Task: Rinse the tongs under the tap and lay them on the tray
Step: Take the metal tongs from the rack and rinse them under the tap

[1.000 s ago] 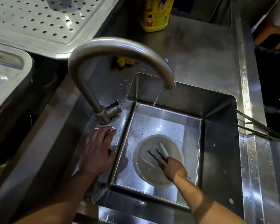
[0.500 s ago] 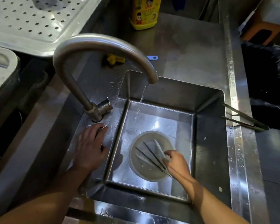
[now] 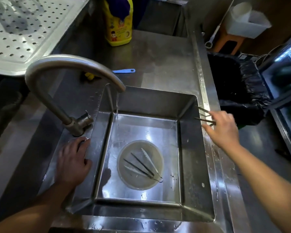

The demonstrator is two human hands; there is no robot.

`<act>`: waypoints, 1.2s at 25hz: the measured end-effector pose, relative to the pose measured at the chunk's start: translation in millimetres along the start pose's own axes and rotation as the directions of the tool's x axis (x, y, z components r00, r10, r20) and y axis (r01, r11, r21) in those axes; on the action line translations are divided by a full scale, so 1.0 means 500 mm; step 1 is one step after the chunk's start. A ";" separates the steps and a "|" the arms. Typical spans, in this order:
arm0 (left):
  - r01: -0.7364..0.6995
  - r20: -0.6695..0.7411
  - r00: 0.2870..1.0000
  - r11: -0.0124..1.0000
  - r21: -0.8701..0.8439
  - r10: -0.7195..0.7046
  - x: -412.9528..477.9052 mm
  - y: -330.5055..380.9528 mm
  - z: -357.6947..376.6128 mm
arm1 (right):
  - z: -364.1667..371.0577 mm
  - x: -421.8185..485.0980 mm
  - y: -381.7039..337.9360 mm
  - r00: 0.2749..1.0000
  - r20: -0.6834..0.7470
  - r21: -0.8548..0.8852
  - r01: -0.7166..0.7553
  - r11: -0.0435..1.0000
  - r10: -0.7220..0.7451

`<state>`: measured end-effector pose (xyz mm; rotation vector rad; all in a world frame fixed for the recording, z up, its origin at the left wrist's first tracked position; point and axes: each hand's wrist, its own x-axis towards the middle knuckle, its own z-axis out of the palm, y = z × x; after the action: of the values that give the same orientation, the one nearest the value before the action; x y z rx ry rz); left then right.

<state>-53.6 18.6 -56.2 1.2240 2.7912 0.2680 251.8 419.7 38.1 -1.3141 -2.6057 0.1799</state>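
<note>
Reaching for the rim tongs.
Right hand (image 3: 223,130), fingers spread, touches tongs (image 3: 204,115) on sink (image 3: 188,165) rim; pinch both arms together. Left hand (image 3: 72,163) flat, empty.

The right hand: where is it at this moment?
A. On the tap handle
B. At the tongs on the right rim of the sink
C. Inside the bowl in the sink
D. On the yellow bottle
B: the right hand reaches the tongs lying across the right rim of the sink, fingers on them but not visibly closed.
</note>
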 end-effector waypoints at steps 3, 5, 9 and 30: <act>0.011 -0.009 1.000 1.000 0.006 -0.011 -0.001 0.002 -0.005 | 0.024 0.048 0.064 0.972 0.231 -0.195 0.003 0.981 0.043; 0.017 -0.006 1.000 1.000 0.015 -0.017 0.002 0.005 -0.007 | 0.046 0.068 0.094 0.954 0.291 -0.236 0.000 0.972 0.070; 0.008 -0.024 1.000 1.000 0.002 -0.008 0.003 0.003 -0.006 | 0.068 0.089 0.121 0.954 0.278 -0.281 -0.032 0.959 0.113; 0.126 0.170 0.982 0.948 -0.293 -0.078 -0.012 0.067 -0.073 | 0.072 -0.279 -0.380 0.800 0.520 0.620 -0.595 0.512 0.300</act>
<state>-30.4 31.8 -14.1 0.9803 2.5487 0.5440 175.4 194.4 22.9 -1.6396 -1.8557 1.5596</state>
